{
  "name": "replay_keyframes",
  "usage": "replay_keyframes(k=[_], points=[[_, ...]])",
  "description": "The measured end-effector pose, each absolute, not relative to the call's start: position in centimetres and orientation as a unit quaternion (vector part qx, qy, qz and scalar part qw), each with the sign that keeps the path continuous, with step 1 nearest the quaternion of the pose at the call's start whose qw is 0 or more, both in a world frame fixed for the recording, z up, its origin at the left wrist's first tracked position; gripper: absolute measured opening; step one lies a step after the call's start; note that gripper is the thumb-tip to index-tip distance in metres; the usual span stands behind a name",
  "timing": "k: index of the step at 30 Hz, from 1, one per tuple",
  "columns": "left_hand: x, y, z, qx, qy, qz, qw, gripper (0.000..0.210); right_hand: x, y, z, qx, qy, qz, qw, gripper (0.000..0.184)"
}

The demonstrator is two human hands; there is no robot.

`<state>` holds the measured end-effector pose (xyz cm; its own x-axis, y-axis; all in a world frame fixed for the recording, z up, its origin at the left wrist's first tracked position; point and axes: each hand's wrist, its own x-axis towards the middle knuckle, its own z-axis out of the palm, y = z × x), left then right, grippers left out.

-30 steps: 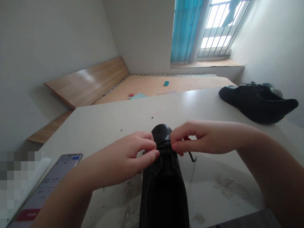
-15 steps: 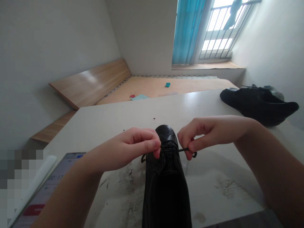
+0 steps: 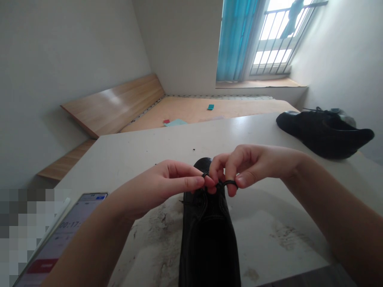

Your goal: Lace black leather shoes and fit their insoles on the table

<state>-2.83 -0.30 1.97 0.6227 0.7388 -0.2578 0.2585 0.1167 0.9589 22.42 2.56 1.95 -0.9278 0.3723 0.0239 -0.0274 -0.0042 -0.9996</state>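
Observation:
A black leather shoe (image 3: 191,235) lies on the white table, its toe pointing away from me and its opening toward me. Over its lacing, my left hand (image 3: 176,179) pinches the dark shoelace between thumb and forefinger. From the other side my right hand (image 3: 236,169) grips the shoelace (image 3: 229,182), which bends in a small loop around a finger near the thumb. The two hands nearly meet above the shoe and hide much of the lacing and part of the toe. A thin lace end pokes out at the shoe's left side.
A second black shoe (image 3: 323,133) stands at the table's right. At the left, a phone (image 3: 67,223) showing a timer is partly behind my left forearm. Dark smudges mark the white table (image 3: 143,247). Beyond it are a bed (image 3: 239,107) and a blue curtain (image 3: 236,44).
My right hand has moved left, over the shoe, close to my left hand. The lace that was stretched straight to the right is now curved in a small loop at the right fingers.

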Motion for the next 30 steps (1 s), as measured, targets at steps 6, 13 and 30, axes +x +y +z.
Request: replay_keyframes(k=[6,13,30], points=[[-1.7,-0.6,1.7,0.667,0.416,0.218,0.579,0.023,22.1,2.6,1.7,-0.122,-0.686,0.704,0.139,0.013],[-1.8,-0.8,1.8,0.696,0.404,0.194,0.561,0.021,22.2,2.2,2.1,-0.205,-0.690,0.680,0.141,0.013],[0.0,-1.6,1.5,0.597,0.459,0.280,0.596,0.006,20.8,-2.5,0.0,-0.339,-0.562,0.686,0.313,0.012]])
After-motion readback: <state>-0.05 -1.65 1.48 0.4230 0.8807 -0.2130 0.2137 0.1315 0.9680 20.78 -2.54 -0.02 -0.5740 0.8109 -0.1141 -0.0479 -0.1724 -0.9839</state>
